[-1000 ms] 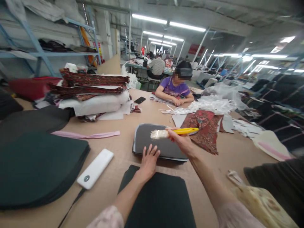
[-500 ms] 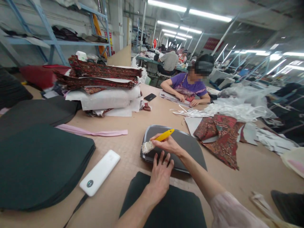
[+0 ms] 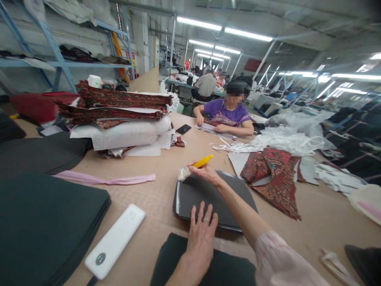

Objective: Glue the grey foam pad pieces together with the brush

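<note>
My right hand (image 3: 205, 173) is closed round the yellow handle of a paintbrush (image 3: 184, 173). Its pale bristles touch the far left corner of a stack of dark grey rounded panels (image 3: 232, 190). White wet-looking streaks run along the stack's left edge and part of its far edge. Fingers spread, my left hand (image 3: 202, 230) lies on the near side of the top panel, a ring on one finger. Closer to me, partly under my left forearm, are dark green fabric pieces (image 3: 229, 264).
A white power bank (image 3: 116, 240) with a cable lies left, beside a dark green fabric stack (image 3: 44, 222). Behind stand piled patterned fabrics (image 3: 119, 105) and a phone (image 3: 183, 129). A co-worker (image 3: 228, 111) handles sheets across the table; patterned cloth (image 3: 274, 178) lies right.
The brush has moved from the left edge of the stack to its far left corner. My left hand stays on the panel. The camera view has shifted slightly.
</note>
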